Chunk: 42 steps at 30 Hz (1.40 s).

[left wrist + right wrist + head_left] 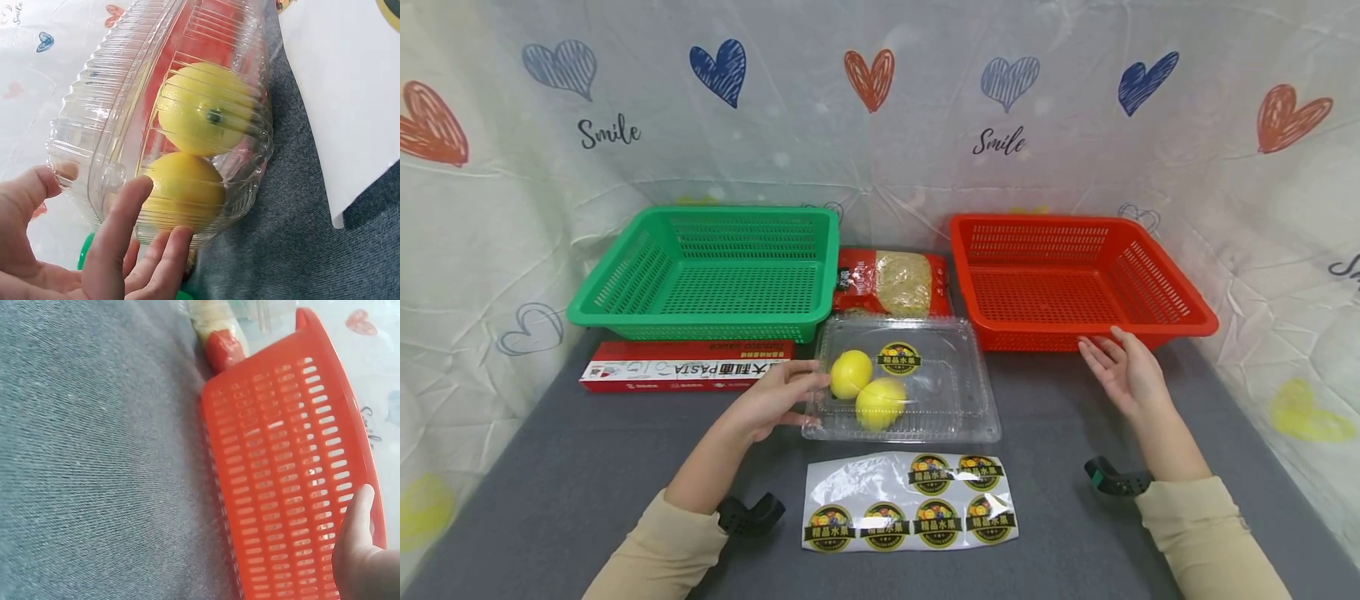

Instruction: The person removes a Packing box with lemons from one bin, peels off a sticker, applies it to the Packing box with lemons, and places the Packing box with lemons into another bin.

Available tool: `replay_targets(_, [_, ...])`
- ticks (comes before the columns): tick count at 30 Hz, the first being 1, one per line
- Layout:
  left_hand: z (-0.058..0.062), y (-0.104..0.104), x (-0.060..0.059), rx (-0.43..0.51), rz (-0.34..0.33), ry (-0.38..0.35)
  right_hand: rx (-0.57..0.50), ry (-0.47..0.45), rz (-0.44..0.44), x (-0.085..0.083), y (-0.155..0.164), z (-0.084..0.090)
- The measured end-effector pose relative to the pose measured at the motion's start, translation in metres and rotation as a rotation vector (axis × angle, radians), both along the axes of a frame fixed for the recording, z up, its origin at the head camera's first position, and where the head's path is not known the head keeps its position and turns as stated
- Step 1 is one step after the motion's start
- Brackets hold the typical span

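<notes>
A clear plastic clamshell box (947,400) holds two lemons (880,403) and has a round fruit sticker (898,358) on its lid. My left hand (772,398) is at its left side, fingers spread and touching the ribbed wall. The left wrist view shows the lemons (203,109) through the plastic, with the extended fingers (119,228) close by. My right hand (1123,371) is at the front rim of the red basket (1022,340), fingers loosely extended. In the right wrist view, the basket's slotted side (269,475) is beside that hand (362,550).
A sheet of round stickers (850,483) lies in front of the box. Behind the box is a red bag of pasta (902,283). The green basket (700,321) stands at the left, with a red and white pasta carton (662,367) before it. A heart-printed curtain (797,117) hangs behind.
</notes>
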<state>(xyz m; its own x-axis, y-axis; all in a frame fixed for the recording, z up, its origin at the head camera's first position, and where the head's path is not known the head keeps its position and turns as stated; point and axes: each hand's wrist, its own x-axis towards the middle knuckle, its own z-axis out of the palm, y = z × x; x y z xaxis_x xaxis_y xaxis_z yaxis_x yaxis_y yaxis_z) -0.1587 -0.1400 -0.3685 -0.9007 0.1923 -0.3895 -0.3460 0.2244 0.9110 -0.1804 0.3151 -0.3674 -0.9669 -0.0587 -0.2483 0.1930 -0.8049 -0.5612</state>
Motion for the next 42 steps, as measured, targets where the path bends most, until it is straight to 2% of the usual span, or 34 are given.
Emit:
replay_targets(10, [0.012,-0.006,0.016,0.011,-0.047,0.021,-0.029,-0.056,-0.056,-0.009,0.002,0.002])
replay_targets(16, [0.019,-0.007,0.025,0.038,-0.074,0.023,0.022,-0.067,-0.054,-0.011,0.003,0.004])
replay_targets(26, [0.031,-0.005,0.034,0.064,-0.098,0.024,0.104,-0.065,-0.033,-0.012,0.003,0.007])
replay_targets(33, [0.044,0.001,0.032,0.086,-0.109,0.047,0.149,-0.062,-0.017,-0.014,0.002,0.007])
replay_targets(42, [0.061,0.009,0.020,0.122,-0.126,0.063,0.171,-0.028,0.004,-0.010,0.004,0.006])
